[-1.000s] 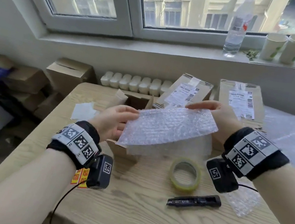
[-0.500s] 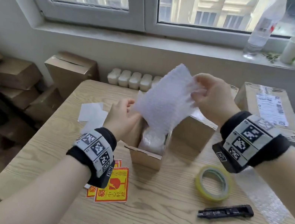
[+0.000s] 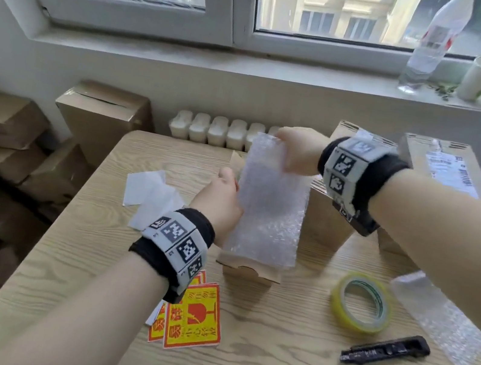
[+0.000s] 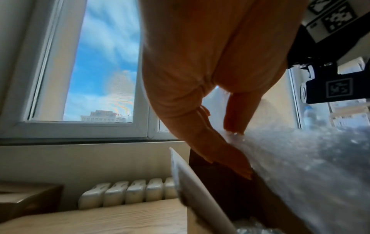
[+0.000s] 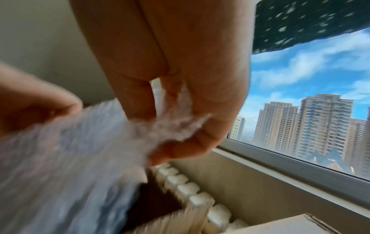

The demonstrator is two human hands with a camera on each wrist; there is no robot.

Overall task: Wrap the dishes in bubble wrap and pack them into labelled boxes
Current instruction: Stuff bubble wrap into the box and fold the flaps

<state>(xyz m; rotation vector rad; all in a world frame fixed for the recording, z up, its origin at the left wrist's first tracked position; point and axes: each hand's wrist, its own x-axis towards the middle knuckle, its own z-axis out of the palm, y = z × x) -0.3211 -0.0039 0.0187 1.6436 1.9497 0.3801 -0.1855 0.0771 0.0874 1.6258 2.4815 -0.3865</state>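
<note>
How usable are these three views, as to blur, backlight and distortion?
Head view: mostly sharp, straight window frame bowed by the wide lens. Left wrist view: left hand backlit and dark, bubble wrap smeared. Right wrist view: heavy motion blur on the wrap and the right hand; distant towers sharper.

The table (image 3: 266, 362) is being viewed downward from the head; both wrist views, close and somewhat blurred, are being aimed up at the bubble wrap (image 3: 270, 206) and radiator (image 4: 128, 193).

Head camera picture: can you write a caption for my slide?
Two hands lower a bubble wrap sheet into an open cardboard box on a table.
</note>
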